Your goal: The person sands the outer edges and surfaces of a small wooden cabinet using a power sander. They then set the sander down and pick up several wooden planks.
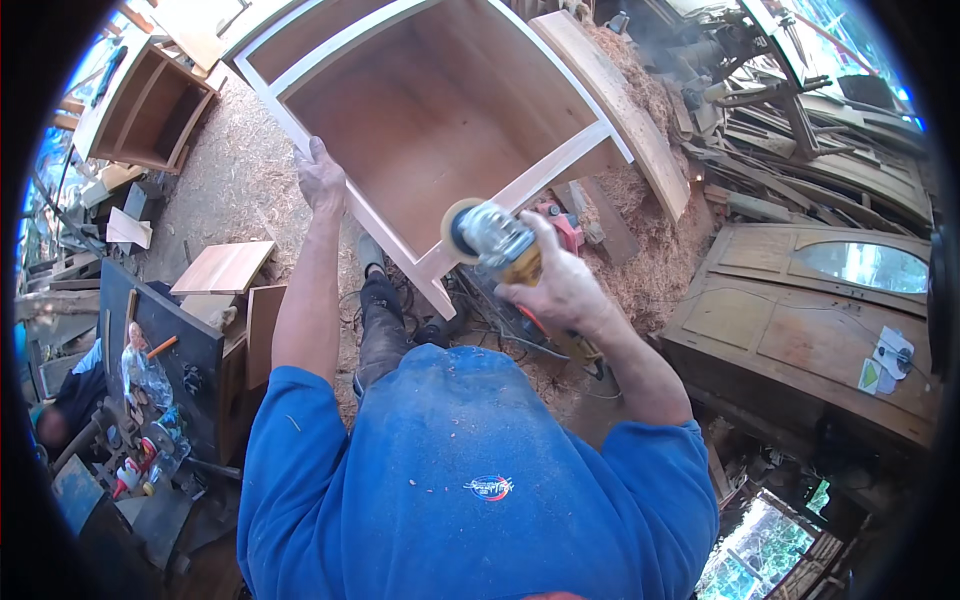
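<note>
Shavings (655,250) are littering the floor (235,170) near piled planks (815,175). The left hand (323,183) is grasping a wooden cabinet (555,167); the right hand (553,285), a disc grinder (495,232).

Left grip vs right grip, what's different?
Left grip is on the wooden cabinet, at its pale front frame; right grip wraps a yellow-and-silver power tool.
Left grip sits higher in the picture; right grip lower.
Left grip's forearm points nearly straight up the picture; right grip's slants up and leftward.
Shared: both are bare.
</note>
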### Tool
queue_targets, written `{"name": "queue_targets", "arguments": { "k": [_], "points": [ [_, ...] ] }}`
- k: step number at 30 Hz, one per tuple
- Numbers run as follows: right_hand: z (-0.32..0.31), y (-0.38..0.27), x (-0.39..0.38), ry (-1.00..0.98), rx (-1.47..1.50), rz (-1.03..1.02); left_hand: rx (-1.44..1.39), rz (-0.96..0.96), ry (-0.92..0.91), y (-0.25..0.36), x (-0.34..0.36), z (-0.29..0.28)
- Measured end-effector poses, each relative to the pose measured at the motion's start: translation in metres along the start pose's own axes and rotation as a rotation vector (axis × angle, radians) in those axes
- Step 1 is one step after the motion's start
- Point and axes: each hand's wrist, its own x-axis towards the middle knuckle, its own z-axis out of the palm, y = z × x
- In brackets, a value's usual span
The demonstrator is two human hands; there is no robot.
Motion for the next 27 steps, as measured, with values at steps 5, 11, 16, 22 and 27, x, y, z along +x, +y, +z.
{"name": "queue_targets", "arguments": {
  "k": [5, 11, 16, 22, 27],
  "points": [
    [0.038, -0.007, -0.014, -0.129, -0.076, -0.049, -0.074, -0.014, -0.026, 0.054, -0.047, 0.005],
    [0.022, -0.008, -0.001, -0.049, -0.201, -0.044, -0.073, -0.083, -0.028, 0.065, -0.051, -0.01],
    [-0.001, 0.014, 0.016, 0.014, -0.15, 0.049, -0.075, -0.039, -0.015, 0.057, -0.049, -0.004],
    [-0.041, 0.058, 0.042, 0.207, -0.176, 0.074, -0.059, -0.06, 0.0, 0.06, -0.056, -0.009],
    [-0.091, 0.112, 0.075, 0.419, -0.118, 0.211, -0.015, -0.112, -0.002, 0.074, -0.062, -0.02]
  ]
}}
